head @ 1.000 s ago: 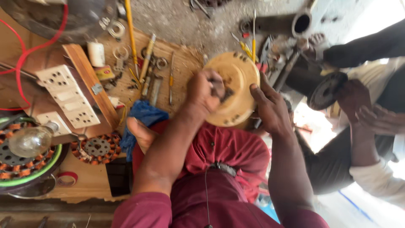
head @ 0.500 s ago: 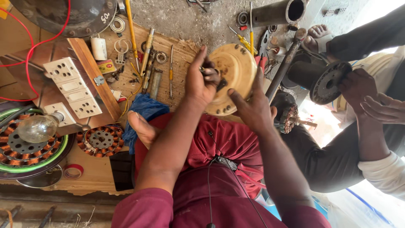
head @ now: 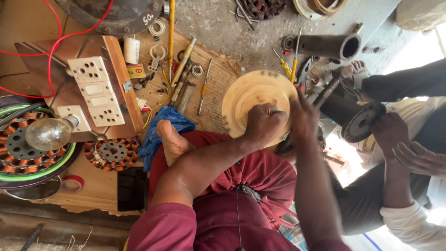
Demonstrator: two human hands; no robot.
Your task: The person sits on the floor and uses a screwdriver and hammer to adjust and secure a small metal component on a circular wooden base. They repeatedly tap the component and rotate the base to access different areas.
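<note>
- My left hand (head: pixel 264 124) is clenched on a small tool at the cream disc's (head: pixel 253 100) centre.
- My right hand (head: pixel 304 117) grips the disc's three o'clock rim.

Small flat box (head: pixel 135 71), yellow with a red band, lies on the wooden board just right of the white switch panel (head: pixel 95 91) and below a white cylinder (head: pixel 132 50) with faint dark marking on its side. A dark slab with a glossy face, possibly a phone screen (head: pixel 132 188), lies face-up and unlit at the board's near edge, below the small copper-wound coil (head: pixel 113 153). No signs seen.
</note>
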